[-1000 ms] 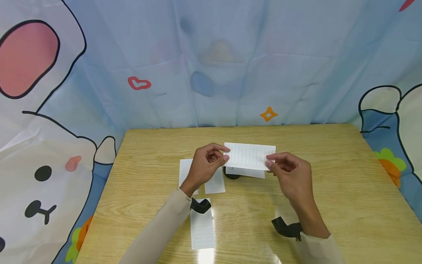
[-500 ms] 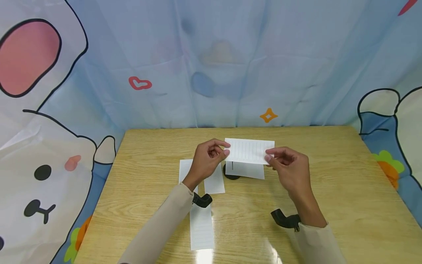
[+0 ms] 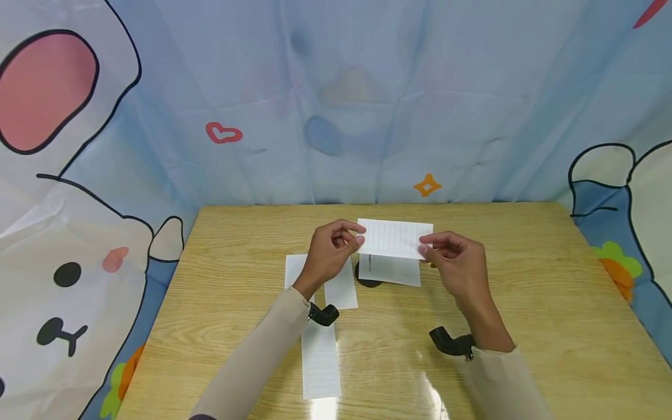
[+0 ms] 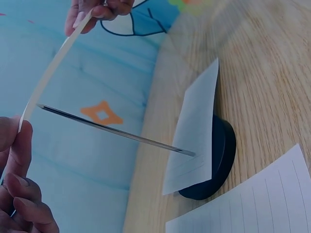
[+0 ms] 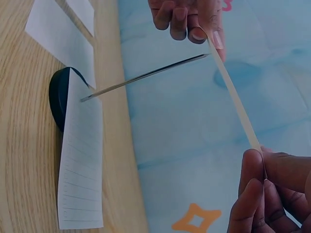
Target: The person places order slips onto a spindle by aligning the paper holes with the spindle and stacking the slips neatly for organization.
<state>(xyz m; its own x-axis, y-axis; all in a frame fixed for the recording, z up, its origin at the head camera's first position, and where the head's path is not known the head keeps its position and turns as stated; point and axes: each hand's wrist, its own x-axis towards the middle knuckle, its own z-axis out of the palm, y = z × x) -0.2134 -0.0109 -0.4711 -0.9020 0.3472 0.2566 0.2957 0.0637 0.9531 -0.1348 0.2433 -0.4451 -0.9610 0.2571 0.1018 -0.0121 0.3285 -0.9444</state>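
A lined white paper slip [image 3: 396, 239] is held level by both hands. The left hand [image 3: 329, 252] pinches its left end, the right hand [image 3: 459, 265] its right end. In the left wrist view the slip [image 4: 51, 68] is edge-on and slightly bowed, against or close to the tip of a thin upright metal spike [image 4: 116, 131]; actual contact I cannot tell. Lower on the spike, a second paper [image 4: 192, 136] is pierced and lies over a round black base [image 4: 223, 155]. The right wrist view shows the same spike [image 5: 146, 75] and pierced paper [image 5: 82, 155].
On the wooden table [image 3: 210, 344], lined papers lie left of the base, one [image 3: 341, 289] close beside it and another [image 3: 321, 367] nearer the front, partly under the left wrist's camera [image 3: 323, 315]. A patterned cloth [image 3: 367, 105] hangs behind the table.
Both hands have raised the held slip a little and away from the body, uncovering more of the pierced paper and part of the spike. The right hand has shifted slightly left.
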